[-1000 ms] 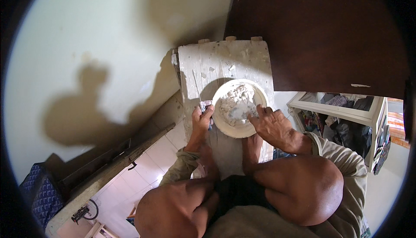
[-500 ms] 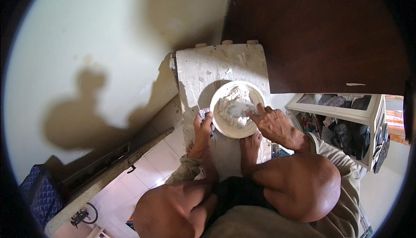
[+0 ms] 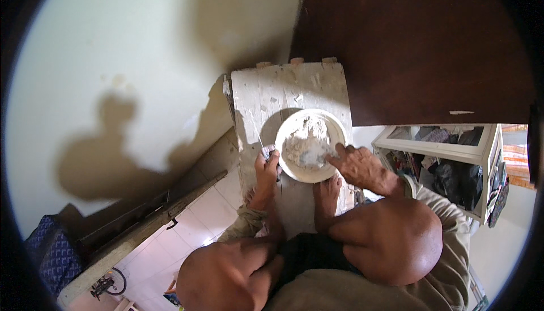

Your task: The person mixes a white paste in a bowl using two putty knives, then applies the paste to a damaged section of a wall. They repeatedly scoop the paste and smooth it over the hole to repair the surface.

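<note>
A pale wall fills the left side, and a dark brown panel fills the upper right. Between them stands the worn tabletop, with the person's bare feet set on its near part and a white cabinet off to the right. The cream bowl sits on the tabletop, just beyond the feet and between the two hands. The right hand is at the bowl's right rim, thumb and fingers pinching a greyish blade that reaches inside and looks blurred. The left hand is beside the bowl's left rim, its fingers closed around a slim tool; whether it also touches the bowl, I cannot tell. The whitish mix looks partway worked: it is gathered inside the bowl, but it is lumpy and uneven, with clumps heaped toward the far side, so an even blend seems not yet reached. What lies under the blade is hidden. The left tool stays out of the bowl, apparently unused for now. Small pale flakes lie on the tabletop beyond the bowl.
</note>
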Tool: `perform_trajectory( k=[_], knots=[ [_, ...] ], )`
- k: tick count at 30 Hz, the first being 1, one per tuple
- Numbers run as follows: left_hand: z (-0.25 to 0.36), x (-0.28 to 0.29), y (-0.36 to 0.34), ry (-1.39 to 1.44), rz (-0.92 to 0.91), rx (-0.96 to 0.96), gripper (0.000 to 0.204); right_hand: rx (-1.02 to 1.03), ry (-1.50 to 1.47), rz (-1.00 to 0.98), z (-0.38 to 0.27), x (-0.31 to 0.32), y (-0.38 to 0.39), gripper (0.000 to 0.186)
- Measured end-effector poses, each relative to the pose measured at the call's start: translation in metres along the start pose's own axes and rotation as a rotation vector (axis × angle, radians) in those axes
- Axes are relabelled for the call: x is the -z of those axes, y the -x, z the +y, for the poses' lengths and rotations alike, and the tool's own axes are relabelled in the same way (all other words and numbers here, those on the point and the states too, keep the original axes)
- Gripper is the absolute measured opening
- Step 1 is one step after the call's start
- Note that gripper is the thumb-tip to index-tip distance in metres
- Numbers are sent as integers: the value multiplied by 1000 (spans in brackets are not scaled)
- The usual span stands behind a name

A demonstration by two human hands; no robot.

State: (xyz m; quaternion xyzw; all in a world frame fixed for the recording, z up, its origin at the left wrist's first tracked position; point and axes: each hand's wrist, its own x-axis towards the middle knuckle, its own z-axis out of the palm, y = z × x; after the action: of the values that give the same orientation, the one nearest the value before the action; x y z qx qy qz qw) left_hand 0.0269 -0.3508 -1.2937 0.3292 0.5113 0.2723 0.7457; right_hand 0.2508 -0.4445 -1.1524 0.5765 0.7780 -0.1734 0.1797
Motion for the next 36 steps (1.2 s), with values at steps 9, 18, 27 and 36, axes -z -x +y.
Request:
perform_trajectory(
  k=[9, 18, 27, 36],
  knots=[
    [-1, 0, 0, 18, -37, 0, 17, 32, 144, 107, 14, -30, -15, 48],
    [0, 5, -4, 21, -33, -45, 18, 71, 19, 138, 10, 7, -10, 39],
    [6, -4, 4, -2, 31, 29, 20, -61, -255, 68, 5, -31, -7, 39],
    [-1, 9, -5, 36, -52, 5, 16, -59, -672, -4, 21, 3, -10, 30]
  ],
)
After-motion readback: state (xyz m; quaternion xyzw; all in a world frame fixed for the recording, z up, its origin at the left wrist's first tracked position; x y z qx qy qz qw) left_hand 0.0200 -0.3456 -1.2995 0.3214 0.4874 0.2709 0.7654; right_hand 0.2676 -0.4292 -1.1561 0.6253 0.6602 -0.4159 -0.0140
